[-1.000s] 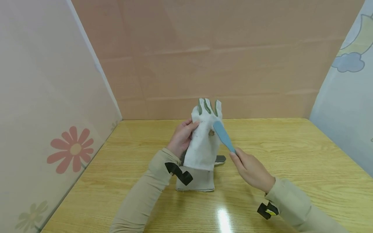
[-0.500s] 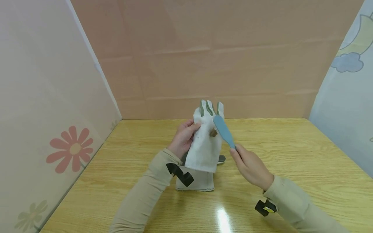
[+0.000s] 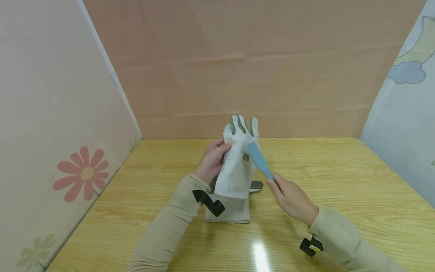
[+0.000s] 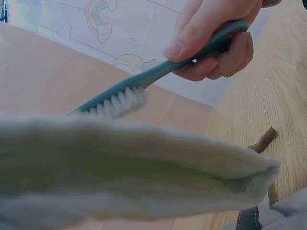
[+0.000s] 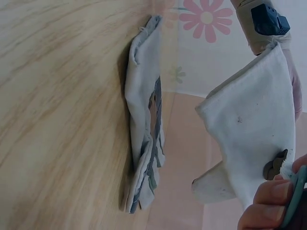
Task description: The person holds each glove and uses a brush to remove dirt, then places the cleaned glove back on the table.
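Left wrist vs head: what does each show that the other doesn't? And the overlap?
Left wrist only: the white bristles under the brush, and a rainbow on the wall.

Head only: the red flower, and a clear view of the left hand holding the white glove.

Both: brush in the right hand, white glove, table.

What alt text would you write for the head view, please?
A person's left hand holds up a green-trimmed white glove, while the right hand holds a blue brush over it, beside a brown patch. Below, a gray glove lies on a wooden table.
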`<state>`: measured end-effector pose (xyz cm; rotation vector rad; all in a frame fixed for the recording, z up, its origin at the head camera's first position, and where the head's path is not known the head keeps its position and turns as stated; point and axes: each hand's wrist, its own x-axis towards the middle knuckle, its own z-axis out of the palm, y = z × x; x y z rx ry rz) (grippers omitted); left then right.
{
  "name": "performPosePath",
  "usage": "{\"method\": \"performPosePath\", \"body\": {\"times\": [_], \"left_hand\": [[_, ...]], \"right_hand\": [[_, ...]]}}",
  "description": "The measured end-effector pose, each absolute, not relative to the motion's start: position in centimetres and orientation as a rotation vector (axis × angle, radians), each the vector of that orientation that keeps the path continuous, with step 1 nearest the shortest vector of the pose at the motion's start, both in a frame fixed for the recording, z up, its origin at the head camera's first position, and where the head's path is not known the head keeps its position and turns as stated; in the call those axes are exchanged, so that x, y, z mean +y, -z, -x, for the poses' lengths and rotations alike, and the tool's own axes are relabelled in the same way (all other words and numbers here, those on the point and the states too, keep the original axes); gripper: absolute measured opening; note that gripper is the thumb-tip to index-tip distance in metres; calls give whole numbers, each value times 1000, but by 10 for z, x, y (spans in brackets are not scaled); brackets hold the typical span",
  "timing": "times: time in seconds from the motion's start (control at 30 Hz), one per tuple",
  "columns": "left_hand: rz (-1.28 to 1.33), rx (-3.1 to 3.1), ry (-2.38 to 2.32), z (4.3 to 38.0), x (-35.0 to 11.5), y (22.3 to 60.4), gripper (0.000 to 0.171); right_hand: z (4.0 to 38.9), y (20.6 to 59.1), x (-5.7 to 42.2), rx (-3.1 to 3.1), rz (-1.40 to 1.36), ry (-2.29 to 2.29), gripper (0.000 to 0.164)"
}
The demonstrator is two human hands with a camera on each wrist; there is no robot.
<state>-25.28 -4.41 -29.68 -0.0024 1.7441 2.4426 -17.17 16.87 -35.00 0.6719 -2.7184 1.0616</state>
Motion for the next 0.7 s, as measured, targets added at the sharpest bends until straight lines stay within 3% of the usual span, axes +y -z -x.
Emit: {"method": "performPosePath", "body": {"times": [0.7], "left_hand": [[12, 1742, -2431, 251, -44, 298, 36]], "right_hand": [[176, 346, 160, -2681, -698, -1080, 26]]}}
